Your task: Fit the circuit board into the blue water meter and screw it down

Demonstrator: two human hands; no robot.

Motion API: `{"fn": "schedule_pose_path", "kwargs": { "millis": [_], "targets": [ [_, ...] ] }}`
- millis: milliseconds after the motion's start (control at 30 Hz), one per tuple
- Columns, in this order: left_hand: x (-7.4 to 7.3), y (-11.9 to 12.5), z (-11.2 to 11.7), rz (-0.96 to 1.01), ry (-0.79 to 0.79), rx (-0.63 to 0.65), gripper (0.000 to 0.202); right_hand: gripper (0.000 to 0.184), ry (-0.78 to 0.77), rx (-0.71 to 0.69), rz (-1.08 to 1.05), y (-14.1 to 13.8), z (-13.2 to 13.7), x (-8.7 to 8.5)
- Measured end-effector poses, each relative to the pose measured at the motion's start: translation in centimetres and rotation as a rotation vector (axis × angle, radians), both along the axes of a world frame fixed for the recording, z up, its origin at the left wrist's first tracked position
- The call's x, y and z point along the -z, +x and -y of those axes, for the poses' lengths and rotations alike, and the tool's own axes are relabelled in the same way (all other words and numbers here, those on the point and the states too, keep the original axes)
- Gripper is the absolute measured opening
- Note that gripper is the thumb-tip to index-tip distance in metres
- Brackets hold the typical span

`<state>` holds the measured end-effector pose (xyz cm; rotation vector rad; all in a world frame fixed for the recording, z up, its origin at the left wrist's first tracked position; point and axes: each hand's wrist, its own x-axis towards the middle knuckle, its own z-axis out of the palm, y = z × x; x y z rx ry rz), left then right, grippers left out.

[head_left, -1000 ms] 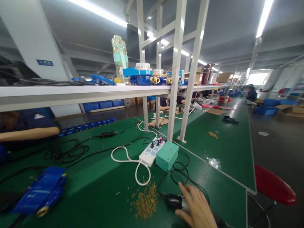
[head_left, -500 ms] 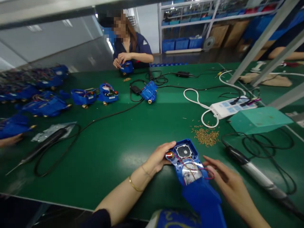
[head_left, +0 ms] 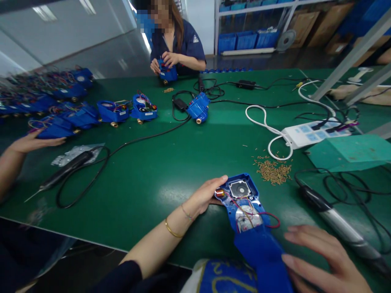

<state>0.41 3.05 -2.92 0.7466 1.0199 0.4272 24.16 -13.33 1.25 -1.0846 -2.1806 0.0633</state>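
My left hand [head_left: 205, 196] grips the upper left side of an open blue plastic housing [head_left: 231, 214], fingers wrapped beneath it. Inside the housing are a square white-edged part with a dark centre, a clear-covered round section, and red and yellow wires [head_left: 269, 215]. A copper-coloured round part [head_left: 219, 193] sits by my thumb. Below, a plain blue piece [head_left: 259, 248] extends towards my lap; whether it is joined to the housing I cannot tell. Beside that piece, my right hand [head_left: 326, 258] is open with fingers apart, seemingly holding nothing.
Small brass-coloured screws [head_left: 274, 171] lie in a pile beyond the housing. An electric screwdriver [head_left: 339, 221] rests at right, near a green box [head_left: 351, 152] and a white power strip [head_left: 314, 133]. Opposite, a co-worker [head_left: 179, 44] handles a blue unit; another person's hand [head_left: 33, 141] touches units at left.
My right hand has moved from the housing's right edge down and towards me. My left hand keeps its hold. The hand at far left has come further in onto a blue unit. The view has shifted slightly.
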Motion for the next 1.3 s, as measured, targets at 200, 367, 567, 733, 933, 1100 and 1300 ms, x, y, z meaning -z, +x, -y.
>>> {"fn": "schedule_pose_path", "kwargs": {
  "millis": [200, 367, 567, 733, 933, 1100, 1300],
  "targets": [
    [-0.1, 0.6, 0.2, -0.040, 0.190, -0.035, 0.058, 0.019, -0.131, -0.289, 0.009, -0.7, -3.0, -3.4],
    [-0.9, 0.5, 0.4, -0.125, 0.513, -0.200, 0.050, 0.024, -0.618, 0.062, -0.552, -2.2, -6.6, -5.1],
    [-4.2, -0.7, 1.9, -0.029, 1.025, -0.120, 0.049, 0.042, -1.067, 0.265, -1.213, -3.5, -12.3, -3.4],
    [-4.9, -0.3, 2.6, -0.150, 0.852, -0.090, 0.033, 0.041, -1.195, 0.212, -1.245, -4.7, -14.3, -2.5],
    [-4.9, 0.7, 1.9, 0.026, 0.481, -0.214, 0.051, 0.043, -1.074, 0.239, -1.171, -3.4, -14.7, -0.9],
    [-4.8, 1.1, 1.5, 0.052, 0.380, -0.328, 0.049, 0.067, -0.706, 0.069, -0.737, -1.9, -13.9, 1.0],
    [-4.9, 1.5, 1.6, 0.082, 0.351, -0.327, 0.050, 0.071, -0.497, 0.112, -0.357, -3.2, -13.3, 2.3]
  ]
}}
